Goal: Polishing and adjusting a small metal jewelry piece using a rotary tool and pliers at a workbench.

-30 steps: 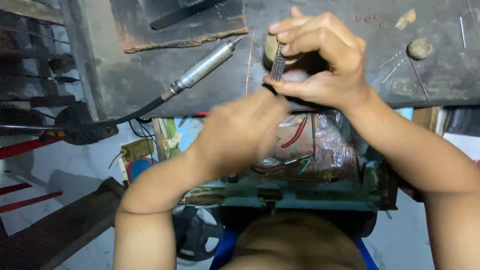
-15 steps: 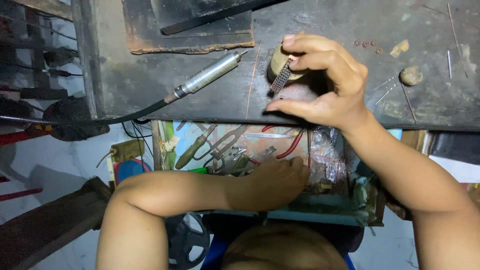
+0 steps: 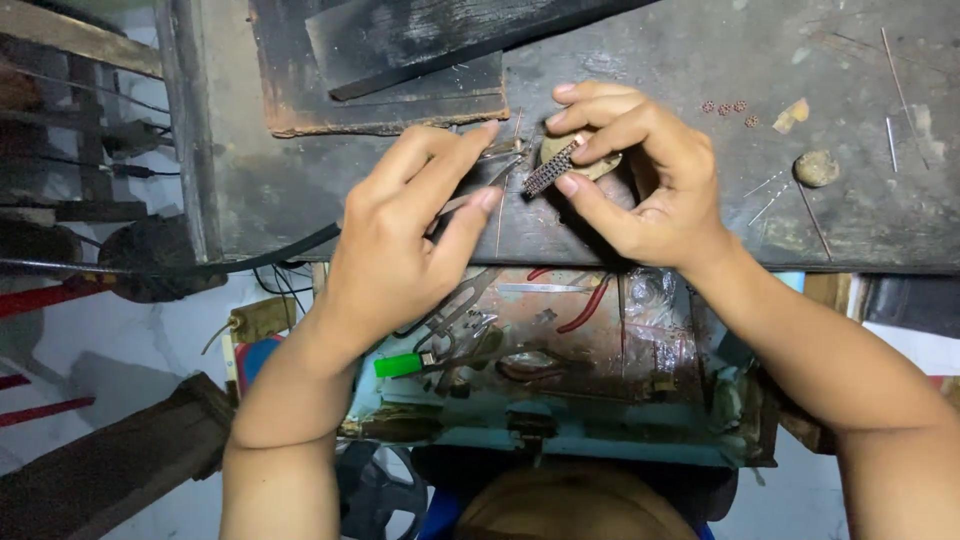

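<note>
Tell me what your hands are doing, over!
Right hand pinching small beaded strip over bench. Left hand holding tweezers, tips at the strip. Nothing between them.

Dark, scuffed workbench (image 3: pixel 300 190) carrying a black slab (image 3: pixel 420 40) at the back, thin wires (image 3: pixel 900 90), small reddish rings (image 3: pixel 725 106) and a round pebble (image 3: pixel 817 168) at right.

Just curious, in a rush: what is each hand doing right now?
Left hand: closed on thin metal tweezers.
Right hand: pinching a small beaded metal strip.
</note>
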